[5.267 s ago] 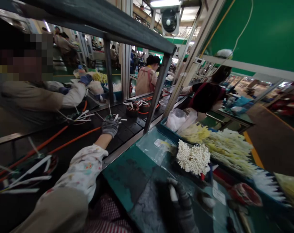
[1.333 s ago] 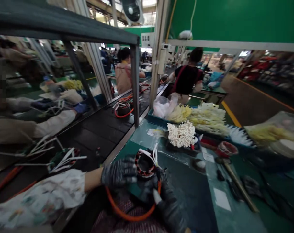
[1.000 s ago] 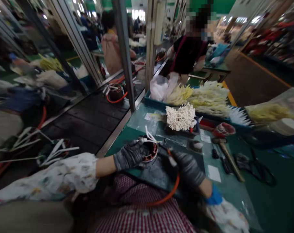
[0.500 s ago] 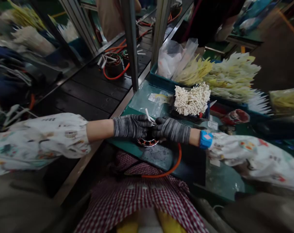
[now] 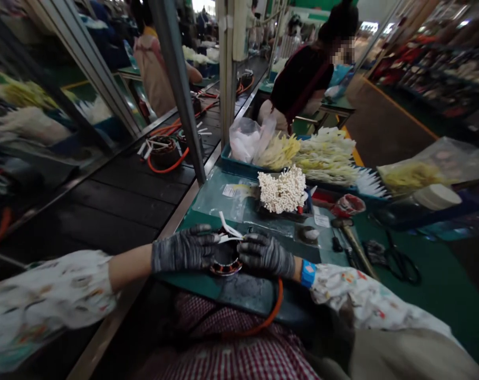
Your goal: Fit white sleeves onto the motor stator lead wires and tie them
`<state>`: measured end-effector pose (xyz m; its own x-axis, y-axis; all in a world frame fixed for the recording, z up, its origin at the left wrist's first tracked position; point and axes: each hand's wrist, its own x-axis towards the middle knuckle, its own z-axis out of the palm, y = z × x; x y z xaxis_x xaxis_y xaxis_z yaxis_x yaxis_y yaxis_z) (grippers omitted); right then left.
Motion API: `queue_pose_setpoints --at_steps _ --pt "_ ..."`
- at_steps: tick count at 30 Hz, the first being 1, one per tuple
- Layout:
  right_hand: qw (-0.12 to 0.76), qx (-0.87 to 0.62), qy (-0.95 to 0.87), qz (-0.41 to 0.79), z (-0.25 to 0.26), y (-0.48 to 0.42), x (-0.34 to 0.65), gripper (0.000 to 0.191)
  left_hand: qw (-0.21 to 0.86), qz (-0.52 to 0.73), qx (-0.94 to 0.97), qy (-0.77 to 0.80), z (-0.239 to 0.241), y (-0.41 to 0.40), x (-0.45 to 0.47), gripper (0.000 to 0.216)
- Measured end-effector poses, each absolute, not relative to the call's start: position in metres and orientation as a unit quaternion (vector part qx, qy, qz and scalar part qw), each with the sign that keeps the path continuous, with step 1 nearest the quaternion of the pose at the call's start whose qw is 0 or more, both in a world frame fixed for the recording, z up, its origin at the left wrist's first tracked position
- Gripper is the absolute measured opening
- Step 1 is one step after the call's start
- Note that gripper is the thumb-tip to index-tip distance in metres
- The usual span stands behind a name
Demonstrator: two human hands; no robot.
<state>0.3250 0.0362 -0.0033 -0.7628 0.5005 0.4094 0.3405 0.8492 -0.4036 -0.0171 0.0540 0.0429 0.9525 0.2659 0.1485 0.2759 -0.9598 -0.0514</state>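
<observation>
Wound ring (image 5: 226, 269) was clasped from either side, lying between left hand (image 5: 184, 249) and right hand (image 5: 266, 253) at the table (image 5: 445, 274); front rim was left exposed.

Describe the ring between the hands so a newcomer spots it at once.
Find the green table beside the black conveyor. At its near edge, a dark ring with white tubes sits between the gloved left hand and right hand. Similar rings sit on the conveyor; this one alone is on the table.
</observation>
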Motion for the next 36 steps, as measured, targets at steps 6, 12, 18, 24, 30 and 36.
queue_pose_setpoints --at_steps 6,12,18,24,30,36 --pt "0.431 -0.469 -0.746 0.196 -0.030 -0.044 0.328 0.053 -0.049 -0.095 -0.960 -0.261 0.082 0.055 0.012 0.037" --pt "0.430 -0.567 -0.616 0.337 -0.002 -0.087 0.345 0.038 -0.086 -0.020 -0.945 -0.314 0.090 0.078 0.077 0.082" --pt "0.419 -0.548 -0.698 0.193 0.029 -0.038 0.366 0.031 -0.195 -0.028 -0.946 -0.257 0.078 0.099 0.103 0.042" --pt "0.510 -0.528 -0.678 0.043 -0.007 -0.039 0.359 0.028 -0.400 -0.061 -0.862 -0.306 0.061 0.111 0.094 0.039" --pt "0.560 -0.586 -0.540 0.227 -0.024 -0.106 0.319 0.067 -0.507 -0.081 -0.810 -0.283 0.054 0.113 0.090 0.047" --pt "0.556 -0.508 -0.607 0.255 0.007 -0.084 0.301 0.013 -0.369 -0.108 -0.885 -0.261 0.069 0.106 0.082 0.051"
